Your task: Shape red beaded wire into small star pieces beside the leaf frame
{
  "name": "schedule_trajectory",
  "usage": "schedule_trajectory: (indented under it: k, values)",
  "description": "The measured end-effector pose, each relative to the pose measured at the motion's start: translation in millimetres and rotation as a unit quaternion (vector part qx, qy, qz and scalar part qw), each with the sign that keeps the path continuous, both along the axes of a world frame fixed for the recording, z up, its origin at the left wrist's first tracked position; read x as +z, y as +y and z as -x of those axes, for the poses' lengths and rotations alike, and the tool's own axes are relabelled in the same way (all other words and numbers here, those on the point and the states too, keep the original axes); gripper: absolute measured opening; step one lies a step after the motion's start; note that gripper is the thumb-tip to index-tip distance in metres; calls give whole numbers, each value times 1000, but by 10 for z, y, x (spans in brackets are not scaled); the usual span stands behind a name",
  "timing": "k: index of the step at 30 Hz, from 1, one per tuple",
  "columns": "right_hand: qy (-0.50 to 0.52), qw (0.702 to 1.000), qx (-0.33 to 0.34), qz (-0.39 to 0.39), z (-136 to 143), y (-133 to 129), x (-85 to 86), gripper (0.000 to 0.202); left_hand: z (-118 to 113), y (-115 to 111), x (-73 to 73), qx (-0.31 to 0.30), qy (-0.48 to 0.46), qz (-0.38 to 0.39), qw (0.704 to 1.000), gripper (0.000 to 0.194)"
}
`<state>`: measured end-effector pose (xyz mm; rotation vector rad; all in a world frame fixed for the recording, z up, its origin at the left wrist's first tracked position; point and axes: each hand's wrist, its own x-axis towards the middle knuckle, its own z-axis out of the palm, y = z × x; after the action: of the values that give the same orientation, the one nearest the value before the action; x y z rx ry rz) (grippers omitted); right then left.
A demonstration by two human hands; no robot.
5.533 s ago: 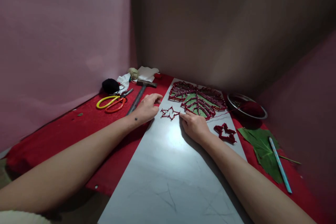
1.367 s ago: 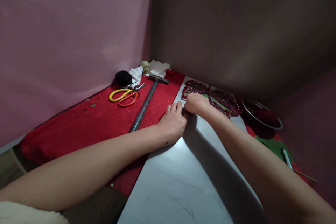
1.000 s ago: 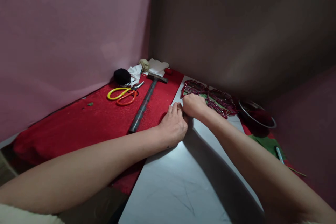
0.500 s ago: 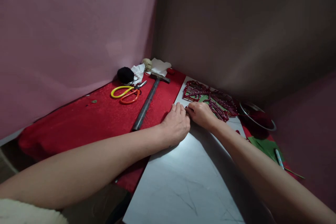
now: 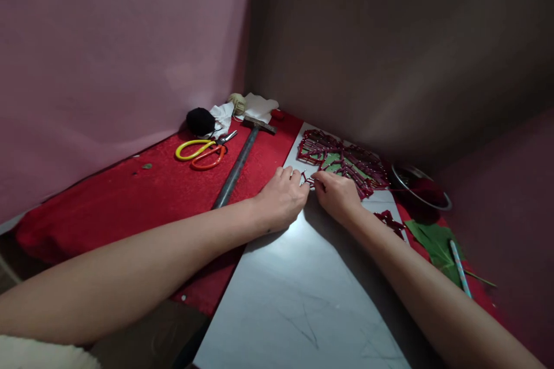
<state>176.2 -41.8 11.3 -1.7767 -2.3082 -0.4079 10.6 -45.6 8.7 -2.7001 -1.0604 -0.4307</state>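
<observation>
A long white board (image 5: 277, 294) with faint pencil lines lies in front of me. My left hand (image 5: 283, 196) rests on it, fingers curled beside a few small nails (image 5: 306, 177) with dark red yarn around them; its fingertips are mostly hidden. Just right of those nails, my right hand (image 5: 340, 193) is pinched at the dark red yarn, though the strand in the fingers is barely visible. Beyond it, a nailed shape wound with dark red yarn (image 5: 361, 164) encloses green patches. Another small wound shape (image 5: 389, 223) is partly behind my right forearm.
On the red cloth (image 5: 130, 213) left of the board lie a hammer (image 5: 238, 170), scissors (image 5: 203, 153), a black yarn ball (image 5: 200, 121) and a beige yarn ball (image 5: 237, 104). To the right are a metal bowl (image 5: 445, 206), a green leaf (image 5: 439, 251) and a pen (image 5: 460, 268). Walls stand behind.
My hands have parted slightly, so the nails between them now show. The whole view has shifted a little, uncovering more of the small wound shape and the leaf.
</observation>
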Motion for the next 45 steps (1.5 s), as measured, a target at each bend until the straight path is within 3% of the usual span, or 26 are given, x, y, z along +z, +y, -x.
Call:
schedule_trajectory:
  k: [5, 11, 22, 28, 34, 40, 45]
  values:
    - [-47, 998, -29, 25, 57, -35, 4, 29, 52, 103, 70, 28, -78, 89, 993, 27]
    - [-93, 990, 25, 103, -2, 36, 134, 30, 36, 252, -17, 26, -73, 146, 986, 38]
    - [-81, 991, 58, 87, -79, 51, 142, 33, 16, 287, -71, 12, -67, 98, 993, 34]
    - [-38, 995, 62, 68, -113, 14, 81, 33, 20, 339, -59, -15, -63, 118, 991, 32]
    - [60, 998, -21, 8, -224, -4, 14, 28, 27, 339, -60, -30, -85, 124, 988, 32]
    - [92, 993, -59, 44, -293, 135, 144, 22, 13, 348, -94, -33, -96, 110, 989, 32]
    - [13, 997, -30, 67, -180, 198, 343, 25, 21, 328, -78, -26, -94, 120, 988, 32]
